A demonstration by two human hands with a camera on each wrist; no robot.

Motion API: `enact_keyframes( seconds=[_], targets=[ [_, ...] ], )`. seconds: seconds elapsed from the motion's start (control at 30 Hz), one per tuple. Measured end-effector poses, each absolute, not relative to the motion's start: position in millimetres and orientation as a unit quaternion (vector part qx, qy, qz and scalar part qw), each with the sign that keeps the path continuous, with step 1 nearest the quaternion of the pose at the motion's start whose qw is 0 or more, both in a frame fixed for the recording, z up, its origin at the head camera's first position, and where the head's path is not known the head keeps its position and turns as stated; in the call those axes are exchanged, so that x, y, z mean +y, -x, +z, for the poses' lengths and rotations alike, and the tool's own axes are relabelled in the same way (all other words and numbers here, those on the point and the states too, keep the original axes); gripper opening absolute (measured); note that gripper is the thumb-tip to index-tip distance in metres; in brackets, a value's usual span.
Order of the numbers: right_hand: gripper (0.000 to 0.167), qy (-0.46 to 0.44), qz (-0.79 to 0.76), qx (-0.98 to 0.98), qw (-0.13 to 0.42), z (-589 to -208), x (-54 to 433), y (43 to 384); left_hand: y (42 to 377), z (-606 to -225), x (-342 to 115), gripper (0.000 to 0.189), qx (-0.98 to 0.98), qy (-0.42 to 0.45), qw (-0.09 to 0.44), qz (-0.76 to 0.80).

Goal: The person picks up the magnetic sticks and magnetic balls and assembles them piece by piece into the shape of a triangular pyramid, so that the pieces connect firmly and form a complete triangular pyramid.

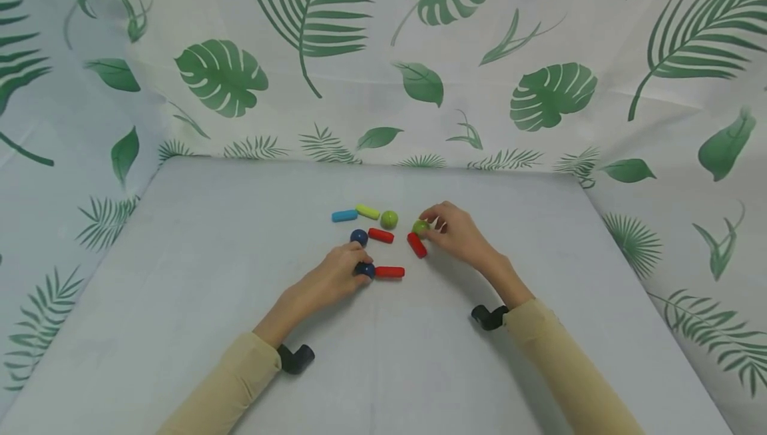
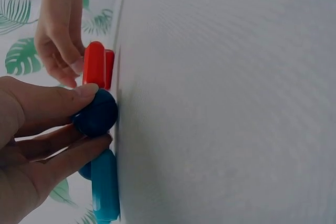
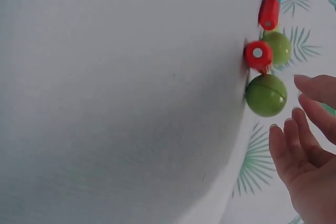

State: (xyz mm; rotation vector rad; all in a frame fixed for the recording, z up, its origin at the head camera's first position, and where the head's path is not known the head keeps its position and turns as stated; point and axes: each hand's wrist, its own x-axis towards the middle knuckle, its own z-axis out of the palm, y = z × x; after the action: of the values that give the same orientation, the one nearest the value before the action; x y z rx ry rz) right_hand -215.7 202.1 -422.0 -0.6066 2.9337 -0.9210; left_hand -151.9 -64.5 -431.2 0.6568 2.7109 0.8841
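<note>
My left hand [image 1: 335,268] pinches a dark blue ball [image 2: 97,113] between thumb and fingers, low at the white surface. A red stick [image 1: 390,272] lies end-on against that ball, pointing right. My right hand [image 1: 458,230] is beside a green ball [image 3: 266,95], its fingers loosely bent and apart from the ball in the right wrist view. Touching this green ball is a second red stick [image 1: 417,245], lying at a slant. Just beyond my left fingers sits another dark blue ball [image 1: 359,237], with a third red stick [image 1: 381,235] at its right.
Farther back, a light blue stick [image 1: 344,216], a yellow-green stick [image 1: 367,211] and another green ball [image 1: 389,220] lie in a row. The white table [image 1: 210,222] meets a leaf-patterned cloth [image 1: 353,102] at the back and sides.
</note>
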Motion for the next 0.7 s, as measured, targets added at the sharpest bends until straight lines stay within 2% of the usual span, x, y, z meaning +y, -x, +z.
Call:
enact_keyframes(
  seconds=[0.23, 0.37, 0.7],
  targets=[
    [0.038, 0.175, -0.308, 0.934, 0.05, -427, 204, 227, 152, -431, -65, 0.037, 0.917, -0.222, 0.107, 0.313],
    [0.039, 0.17, -0.319, 0.93, 0.072, -430, 206, 229, 152, -431, -65, 0.037, 0.916, -0.223, 0.106, 0.316],
    [0.036, 0.158, -0.331, 0.928, 0.073, -433, 208, 230, 152, -431, -67, 0.036, 0.916, -0.222, 0.103, 0.316]
  ],
)
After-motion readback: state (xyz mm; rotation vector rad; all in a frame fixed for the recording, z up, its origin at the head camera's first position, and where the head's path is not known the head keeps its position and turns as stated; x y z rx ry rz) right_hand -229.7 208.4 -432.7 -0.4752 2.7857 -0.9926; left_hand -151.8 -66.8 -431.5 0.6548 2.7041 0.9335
